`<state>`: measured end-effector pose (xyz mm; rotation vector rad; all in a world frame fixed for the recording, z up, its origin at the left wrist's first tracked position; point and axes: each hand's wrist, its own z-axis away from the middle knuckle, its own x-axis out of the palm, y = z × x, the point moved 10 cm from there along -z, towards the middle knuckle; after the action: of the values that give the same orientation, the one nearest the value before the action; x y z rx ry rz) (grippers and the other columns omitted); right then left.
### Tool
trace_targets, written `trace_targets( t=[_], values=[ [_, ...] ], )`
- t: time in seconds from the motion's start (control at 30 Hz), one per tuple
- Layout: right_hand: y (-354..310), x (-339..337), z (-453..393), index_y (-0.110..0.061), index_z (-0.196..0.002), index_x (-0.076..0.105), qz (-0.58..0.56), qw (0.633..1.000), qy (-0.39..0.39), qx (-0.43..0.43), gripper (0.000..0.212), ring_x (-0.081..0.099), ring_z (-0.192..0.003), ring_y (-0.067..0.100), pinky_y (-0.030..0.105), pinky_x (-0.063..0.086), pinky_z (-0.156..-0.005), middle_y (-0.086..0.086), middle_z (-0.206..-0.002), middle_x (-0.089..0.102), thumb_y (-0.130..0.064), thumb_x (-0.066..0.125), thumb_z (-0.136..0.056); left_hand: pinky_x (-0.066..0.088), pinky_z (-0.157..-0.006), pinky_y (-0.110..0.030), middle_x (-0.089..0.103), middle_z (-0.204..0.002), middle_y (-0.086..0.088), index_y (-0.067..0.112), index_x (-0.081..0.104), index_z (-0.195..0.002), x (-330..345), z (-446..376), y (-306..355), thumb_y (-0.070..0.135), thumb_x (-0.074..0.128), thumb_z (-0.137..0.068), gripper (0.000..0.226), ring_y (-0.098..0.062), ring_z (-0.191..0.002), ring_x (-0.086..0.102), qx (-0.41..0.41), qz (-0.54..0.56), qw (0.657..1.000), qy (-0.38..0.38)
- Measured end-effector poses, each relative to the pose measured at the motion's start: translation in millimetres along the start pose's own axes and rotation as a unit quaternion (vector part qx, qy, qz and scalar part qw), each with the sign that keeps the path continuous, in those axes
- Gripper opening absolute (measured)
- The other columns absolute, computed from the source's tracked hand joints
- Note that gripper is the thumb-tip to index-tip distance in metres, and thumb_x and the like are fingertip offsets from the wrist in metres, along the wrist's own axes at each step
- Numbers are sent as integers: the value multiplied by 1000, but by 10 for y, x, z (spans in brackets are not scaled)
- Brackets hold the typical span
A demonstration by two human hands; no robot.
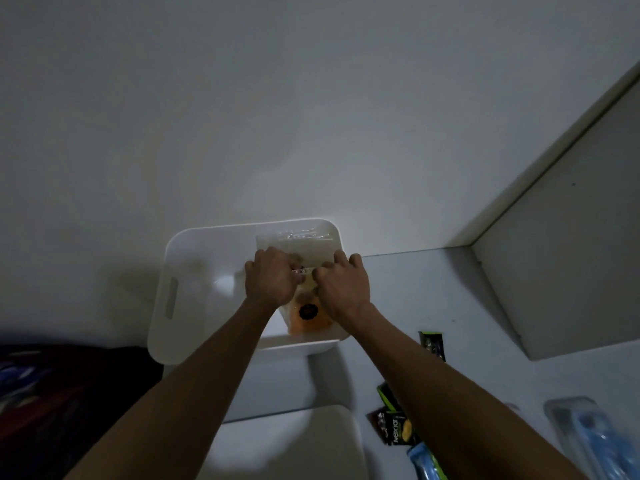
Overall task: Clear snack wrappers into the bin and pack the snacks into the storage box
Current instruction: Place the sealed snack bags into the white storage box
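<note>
A white storage box (194, 247) with a slot handle stands at the table's far edge against the wall. Inside it lies a clear snack bag (304, 315) with orange contents and a dark round label. My left hand (272, 277) and my right hand (341, 284) are both inside the box, each pinching the bag's clear upper part, close together. A second clear packet (294, 242) rests against the box's far wall. On the table to the right lie dark snack packs (431, 344) and a pack marked Nextar (393, 429), partly hidden by my right forearm.
A white lid or tray (287, 441) lies near me on the table. Blue plastic packets (588, 441) sit at the lower right. A white shelf panel (568, 278) rises at the right. Dark fabric (52, 403) fills the lower left.
</note>
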<state>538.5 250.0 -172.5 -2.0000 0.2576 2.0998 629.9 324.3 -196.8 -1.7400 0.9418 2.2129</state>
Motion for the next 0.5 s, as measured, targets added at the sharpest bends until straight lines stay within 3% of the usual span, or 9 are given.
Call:
trace_targets(
  t=[0.13,0.3,0.4,0.5],
  values=[
    [-8,-176,65,-17,-102,68,-3,1000,22,5,17,49,-111,24,39,35,-94,3,-102,69,-24,56,-91,49,-89,-43,67,-110,-2,39,72,-109,-210,115,-29,44,72,-81,28,-26,-103,60,-1,42,999,24],
    [74,-678,355,-19,-103,68,-34,995,92,32,17,53,-102,24,38,39,-86,2,-99,69,-22,59,-89,49,-91,-46,65,-114,-7,29,73,-110,-664,384,-38,44,69,-86,29,-28,-106,58,0,76,993,93],
    [247,-918,710,-23,-117,67,-88,987,114,72,29,52,-106,24,40,42,-85,-1,-101,71,-31,66,-89,46,-94,-44,63,-114,-8,26,72,-112,-859,638,116,44,68,-87,32,-30,-110,55,14,102,988,114],
    [539,-1070,1227,-25,-118,68,-180,966,135,131,32,53,-106,23,40,46,-86,-4,-99,71,-36,69,-88,47,-93,-44,64,-110,-8,24,73,-110,-904,934,406,44,70,-85,32,-29,-109,57,33,163,979,119]
  ],
)
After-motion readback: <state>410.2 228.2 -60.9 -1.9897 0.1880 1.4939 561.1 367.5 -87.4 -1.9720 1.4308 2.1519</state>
